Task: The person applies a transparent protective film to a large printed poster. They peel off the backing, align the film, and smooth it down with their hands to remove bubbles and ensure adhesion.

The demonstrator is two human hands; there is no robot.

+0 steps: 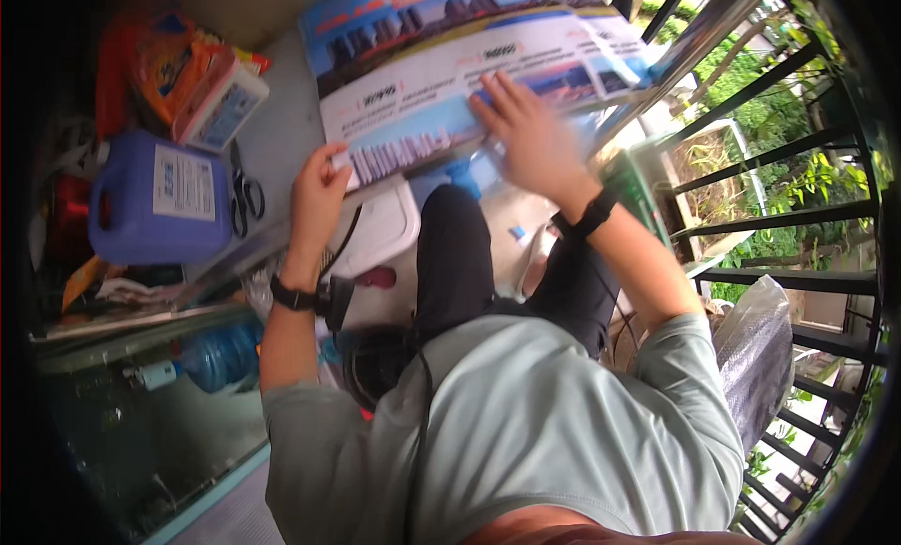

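Note:
A large printed sheet [422, 73] with city skyline pictures lies across the surface in front of me. My left hand [320, 182] pinches its near left corner between thumb and fingers. My right hand [528, 133], slightly blurred, rests with spread fingers on the sheet near its front edge, holding nothing. To the left of my left hand lie black-handled scissors [246, 196]. Beside them is a purple plastic jug [162, 200] with a white label.
An orange packet [158, 73] and a pink-and-white pack [222, 105] lie at the upper left. A white plastic lid [383, 228] is below the sheet. Black railings [781, 217] run along the right, near a woven plastic sack [757, 355]. A blue water bottle [218, 358] shows at lower left.

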